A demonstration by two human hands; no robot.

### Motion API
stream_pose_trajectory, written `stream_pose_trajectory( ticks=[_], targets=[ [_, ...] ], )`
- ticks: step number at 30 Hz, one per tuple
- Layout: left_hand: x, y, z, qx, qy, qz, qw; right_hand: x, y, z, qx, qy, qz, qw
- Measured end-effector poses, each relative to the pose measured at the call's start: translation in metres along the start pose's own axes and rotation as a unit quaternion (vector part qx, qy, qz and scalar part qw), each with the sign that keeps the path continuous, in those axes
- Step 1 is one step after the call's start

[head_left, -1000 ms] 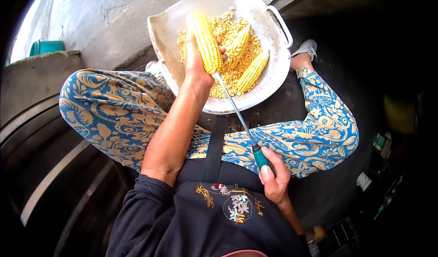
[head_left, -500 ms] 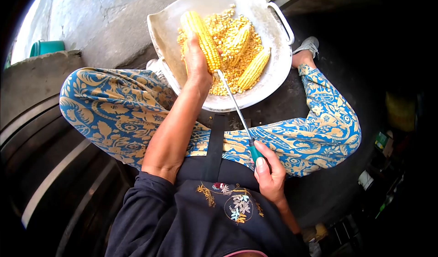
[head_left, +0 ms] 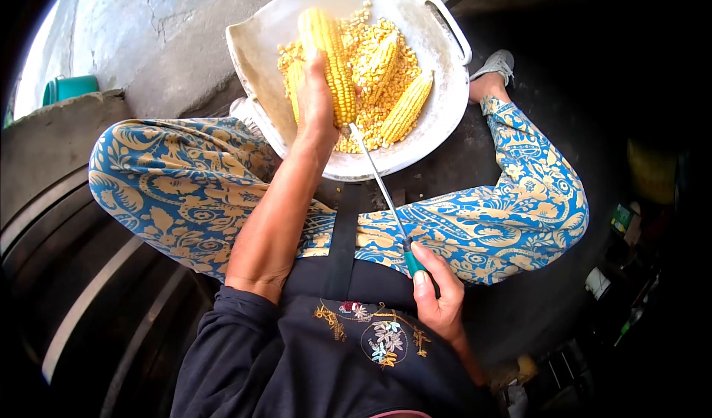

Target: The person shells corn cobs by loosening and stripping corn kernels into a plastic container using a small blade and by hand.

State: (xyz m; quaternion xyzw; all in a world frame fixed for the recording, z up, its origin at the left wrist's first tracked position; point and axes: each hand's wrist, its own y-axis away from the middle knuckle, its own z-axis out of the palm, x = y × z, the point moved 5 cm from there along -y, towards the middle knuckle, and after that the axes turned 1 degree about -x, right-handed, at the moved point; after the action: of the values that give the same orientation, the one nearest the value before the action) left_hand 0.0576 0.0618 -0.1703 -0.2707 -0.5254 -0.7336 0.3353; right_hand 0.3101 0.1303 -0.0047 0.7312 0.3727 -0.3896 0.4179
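My left hand [head_left: 317, 99] is wrapped round a yellow corn cob [head_left: 326, 54] and holds it upright over a pale wide pan [head_left: 256, 66]. In my right hand [head_left: 436, 288] is the green handle of a screwdriver [head_left: 383, 189], its long metal shaft pointing up and left. The screwdriver's tip is close to the cob's lower end; whether they touch I cannot tell. Loose corn kernels [head_left: 356, 142] lie in the pan under the held cob. Another cob [head_left: 408, 110] rests on them at the right, and more cobs lie partly hidden behind my left hand and in the middle.
The pan sits between my bent legs, with a white handle [head_left: 450, 28] at its upper right. A green bucket [head_left: 70, 89] stands at the far left behind a concrete ledge [head_left: 67, 121]. Small items lie in the dark at lower right.
The screwdriver tip has shifted slightly down and left relative to the cob's lower end. The held cob stands a little more upright. Both hands keep their grip.
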Motion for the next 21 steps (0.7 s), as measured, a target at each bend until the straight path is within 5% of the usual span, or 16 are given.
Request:
stream_pose_trajectory(
  ticks=[4, 10, 12, 16, 19, 21],
  targets=[
    [0.003, -0.002, 0.004, -0.008, -0.013, 0.021, 1.0, -0.007, -0.001, 0.003, -0.009, 0.089, -0.039, 0.995],
    [0.006, -0.007, 0.0, -0.007, -0.024, 0.021, 0.999, 0.001, -0.002, 0.004, -0.008, 0.039, -0.031, 0.999],
    [0.006, -0.005, -0.001, 0.002, -0.049, 0.033, 0.998, 0.02, 0.006, 0.006, -0.006, -0.201, 0.178, 0.963],
    [0.004, -0.009, -0.003, -0.023, -0.001, 0.029, 0.999, 0.03, -0.001, 0.01, -0.006, -0.505, 0.227, 0.832],
    [0.004, -0.01, -0.006, -0.01, -0.005, 0.026, 1.0, 0.03, -0.003, 0.014, 0.004, -0.508, 0.227, 0.831],
    [0.004, -0.01, -0.006, 0.009, 0.009, 0.015, 1.0, 0.026, -0.003, 0.015, -0.006, -0.331, 0.156, 0.931]
  ],
)
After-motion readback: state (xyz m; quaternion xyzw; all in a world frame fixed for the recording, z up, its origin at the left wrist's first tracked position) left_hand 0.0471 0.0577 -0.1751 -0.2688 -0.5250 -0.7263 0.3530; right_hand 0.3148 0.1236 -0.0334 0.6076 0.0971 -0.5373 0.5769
